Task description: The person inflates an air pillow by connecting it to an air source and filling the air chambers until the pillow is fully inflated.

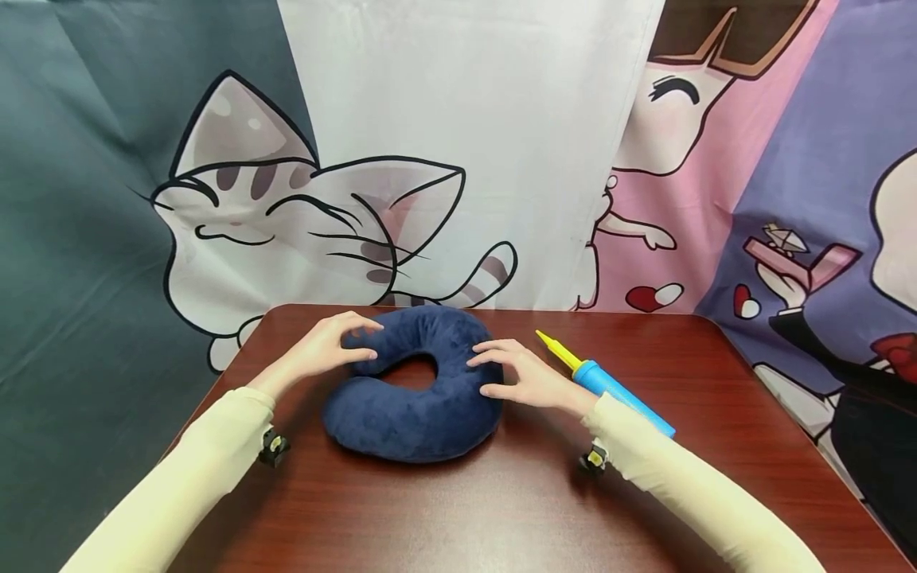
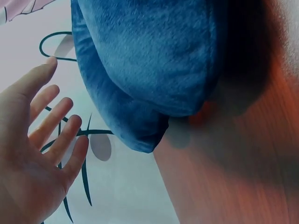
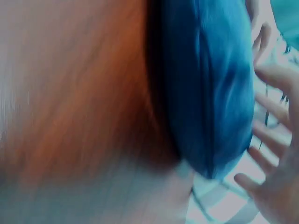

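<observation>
A navy plush U-shaped neck pillow (image 1: pixel 411 422) lies on the table, its opening toward the left. My left hand (image 1: pixel 329 346) hovers by the pillow's far left end with fingers spread and relaxed; in the left wrist view that hand (image 2: pixel 42 135) stands apart from the blue fabric (image 2: pixel 149 60). Over the pillow's right side is my right hand (image 1: pixel 526 374), fingers loosely bent and overlapping the plush in the head view. The right wrist view has the right hand's fingers (image 3: pixel 268 135) spread close along the pillow's side (image 3: pixel 210 93). Neither hand grips anything.
A blue hand pump (image 1: pixel 623 394) with a yellow nozzle (image 1: pixel 559 348) lies on the table right of the pillow, beside the right forearm. The reddish-brown wooden table (image 1: pixel 458 509) ends at a cartoon-printed cloth backdrop (image 1: pixel 473 95). Small cameras are strapped to both wrists.
</observation>
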Demonstrator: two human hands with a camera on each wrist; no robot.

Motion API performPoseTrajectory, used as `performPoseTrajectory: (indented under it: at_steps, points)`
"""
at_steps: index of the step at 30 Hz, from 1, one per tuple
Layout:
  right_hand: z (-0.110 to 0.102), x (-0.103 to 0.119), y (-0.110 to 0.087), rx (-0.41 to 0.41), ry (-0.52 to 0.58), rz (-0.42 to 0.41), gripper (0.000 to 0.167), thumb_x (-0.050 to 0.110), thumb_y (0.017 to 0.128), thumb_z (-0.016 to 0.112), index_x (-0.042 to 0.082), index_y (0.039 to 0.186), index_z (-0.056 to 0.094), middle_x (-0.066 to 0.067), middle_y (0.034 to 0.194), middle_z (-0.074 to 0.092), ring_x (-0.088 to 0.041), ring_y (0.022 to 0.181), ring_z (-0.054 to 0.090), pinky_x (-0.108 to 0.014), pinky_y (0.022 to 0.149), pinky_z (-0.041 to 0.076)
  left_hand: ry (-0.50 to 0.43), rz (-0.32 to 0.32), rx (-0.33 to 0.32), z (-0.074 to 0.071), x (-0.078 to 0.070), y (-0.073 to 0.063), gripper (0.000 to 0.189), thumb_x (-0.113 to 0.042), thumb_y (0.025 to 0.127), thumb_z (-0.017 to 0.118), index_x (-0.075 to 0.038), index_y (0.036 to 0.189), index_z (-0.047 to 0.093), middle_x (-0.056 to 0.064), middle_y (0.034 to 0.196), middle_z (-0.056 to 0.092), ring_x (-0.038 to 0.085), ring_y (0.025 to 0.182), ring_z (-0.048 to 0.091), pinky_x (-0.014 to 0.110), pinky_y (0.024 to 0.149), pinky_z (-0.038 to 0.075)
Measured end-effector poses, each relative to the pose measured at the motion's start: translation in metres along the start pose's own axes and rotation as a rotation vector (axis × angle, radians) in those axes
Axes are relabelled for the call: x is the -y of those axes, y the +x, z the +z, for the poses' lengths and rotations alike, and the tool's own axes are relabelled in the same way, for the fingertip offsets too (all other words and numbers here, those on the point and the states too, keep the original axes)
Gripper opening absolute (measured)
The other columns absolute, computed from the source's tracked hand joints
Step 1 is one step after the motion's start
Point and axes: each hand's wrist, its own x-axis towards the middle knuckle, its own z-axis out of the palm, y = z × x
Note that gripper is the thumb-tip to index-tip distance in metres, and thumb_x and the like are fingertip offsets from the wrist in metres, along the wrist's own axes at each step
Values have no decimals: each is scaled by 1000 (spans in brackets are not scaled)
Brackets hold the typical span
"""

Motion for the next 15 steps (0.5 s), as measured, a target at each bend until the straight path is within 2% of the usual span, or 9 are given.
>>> performPoseTrajectory:
  at_steps: [3,6,10,15]
  points:
    - [9,17,0,-108,-73,23,41,35,89,73,20,127,66,-1,135,59,-23,129,48,-48,109,40,14,-8,8,-2,2,4,46,-26,84,79,-13,127,66,9,117,67,27,102,60,38,82,47]
    - [20,34,-2,-175,-146,16,42,39,89,73,20,126,66,2,127,62,-19,120,52,-42,104,44,19,-20,20,-2,3,8,47,-27,85,78,-13,128,65,10,116,66,29,102,59,39,83,46]
    - [36,53,-6,-216,-235,2,48,47,87,72,23,128,65,3,122,60,-16,111,53,-38,98,47,18,-30,31,-4,2,13,47,-27,85,78,-12,129,65,12,115,65,29,103,58,41,85,47]
    - [54,64,-13,-240,-318,10,54,55,84,71,25,129,64,1,121,59,-17,108,51,-38,90,45,7,-32,33,-5,2,19,47,-25,86,77,-10,129,65,14,118,65,30,105,59,45,89,48]
